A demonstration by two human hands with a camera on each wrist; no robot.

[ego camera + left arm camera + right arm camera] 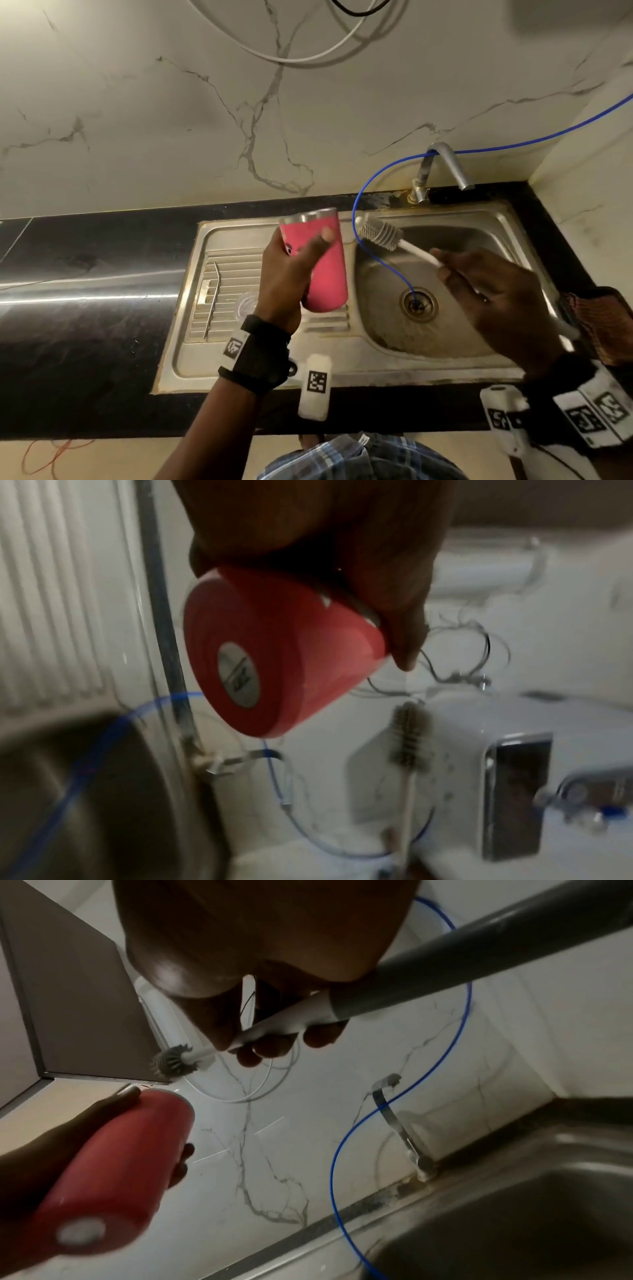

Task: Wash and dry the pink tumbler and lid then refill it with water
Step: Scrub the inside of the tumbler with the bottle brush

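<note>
We are gripping pink cylindrical metal tumbler (323, 260) in left hand (287, 274), fingers wrapping its matte body, above ribbed drainboard at basin's edge. Long axis is tilting: steel rim pointing up and away toward wall, base with silver disc toward us. Right hand (496, 291) is pinching white handle of long bottle brush (382, 234); grey bristled head is pointing left toward tumbler's mouth, apart from it. Beyond hands, stainless steel sink (342, 366), open basin, thin blue tube (373, 263) running into drain. Farther, grey bent tap (448, 164), veined marble wall.
</note>
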